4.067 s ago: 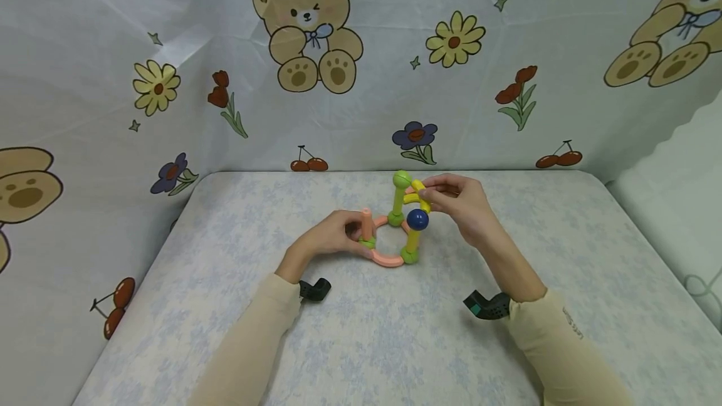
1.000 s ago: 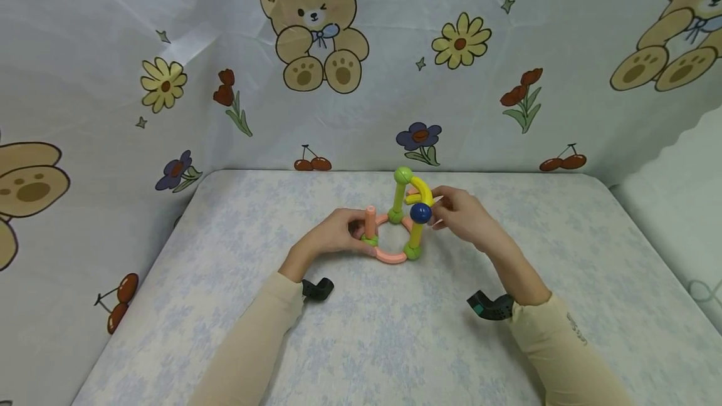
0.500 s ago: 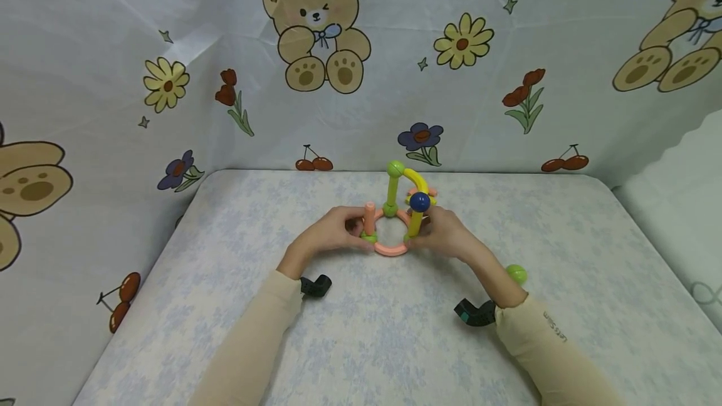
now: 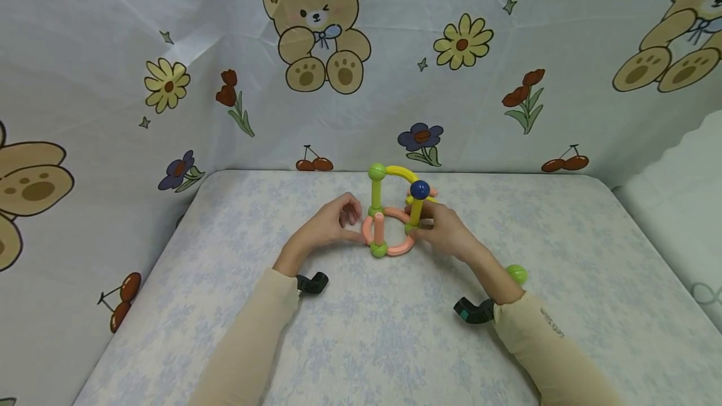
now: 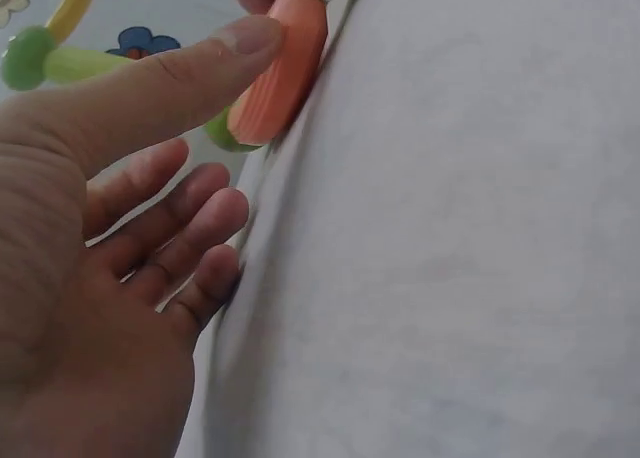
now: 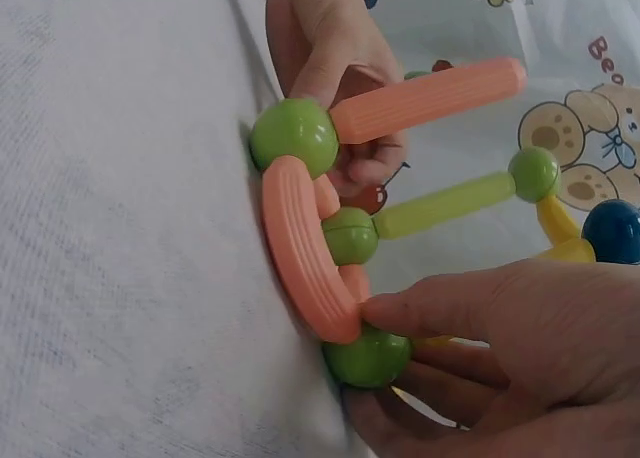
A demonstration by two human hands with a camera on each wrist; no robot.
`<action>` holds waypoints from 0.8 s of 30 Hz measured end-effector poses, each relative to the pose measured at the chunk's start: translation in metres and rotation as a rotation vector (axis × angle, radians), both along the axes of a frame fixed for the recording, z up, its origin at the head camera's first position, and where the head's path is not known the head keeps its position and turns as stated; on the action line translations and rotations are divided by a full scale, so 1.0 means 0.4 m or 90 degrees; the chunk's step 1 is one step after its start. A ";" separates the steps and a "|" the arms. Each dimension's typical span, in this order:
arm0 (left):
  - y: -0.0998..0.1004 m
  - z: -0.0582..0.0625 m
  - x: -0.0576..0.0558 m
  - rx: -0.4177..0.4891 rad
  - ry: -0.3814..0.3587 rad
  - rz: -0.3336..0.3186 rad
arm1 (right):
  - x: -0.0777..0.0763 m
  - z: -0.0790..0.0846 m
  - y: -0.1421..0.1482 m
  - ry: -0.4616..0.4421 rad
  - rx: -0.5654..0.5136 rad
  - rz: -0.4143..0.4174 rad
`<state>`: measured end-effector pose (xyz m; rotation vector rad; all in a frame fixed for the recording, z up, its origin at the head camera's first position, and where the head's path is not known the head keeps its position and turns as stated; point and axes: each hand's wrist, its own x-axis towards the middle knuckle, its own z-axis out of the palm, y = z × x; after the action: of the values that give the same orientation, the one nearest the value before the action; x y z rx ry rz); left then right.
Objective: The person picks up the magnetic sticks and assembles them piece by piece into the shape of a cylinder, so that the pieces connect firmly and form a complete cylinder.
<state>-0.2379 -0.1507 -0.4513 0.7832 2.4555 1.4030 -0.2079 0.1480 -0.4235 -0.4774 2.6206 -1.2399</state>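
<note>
A toy of magnetic balls and rods stands on the table, its base ring made of pink curved rods [image 4: 401,248] and green balls. From the front ball [image 4: 378,250] rises a pink straight rod [image 4: 379,229]; behind it a green rod [image 4: 376,195] carries a green ball [image 4: 376,172]. A yellow curved rod [image 4: 402,172] reaches toward the blue ball [image 4: 420,190] on the right-hand upright. My right hand [image 4: 447,230] pinches the green base ball [image 6: 368,358] under that upright. At the ring's left, my left hand [image 4: 326,225] has loose fingers, its thumb at a pink curved rod [image 5: 285,73].
A loose green ball [image 4: 516,274] lies on the table beside my right wrist. More pink and yellow pieces [image 4: 431,193] stick out behind the blue ball. A bear-printed cloth [image 4: 225,143] hangs along the table's back edge.
My right hand has gone from the yellow rods down to the base ball. The toy has turned counterclockwise seen from above. My left fingers have let go of its corner.
</note>
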 end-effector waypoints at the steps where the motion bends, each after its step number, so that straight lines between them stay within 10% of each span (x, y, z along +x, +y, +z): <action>1: 0.001 -0.002 0.000 -0.005 0.005 0.008 | -0.002 -0.003 -0.001 0.002 -0.007 -0.003; 13: 0.016 -0.019 -0.002 -0.025 0.021 0.008 | -0.018 -0.029 0.001 0.075 -0.024 -0.065; 24: 0.026 -0.018 0.004 -0.025 0.030 0.001 | -0.008 0.165 0.182 -0.094 0.296 0.044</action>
<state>-0.2364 -0.1405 -0.4583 0.8157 2.5103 1.3478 -0.2110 0.2208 -0.3576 -0.3683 2.6183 -0.5861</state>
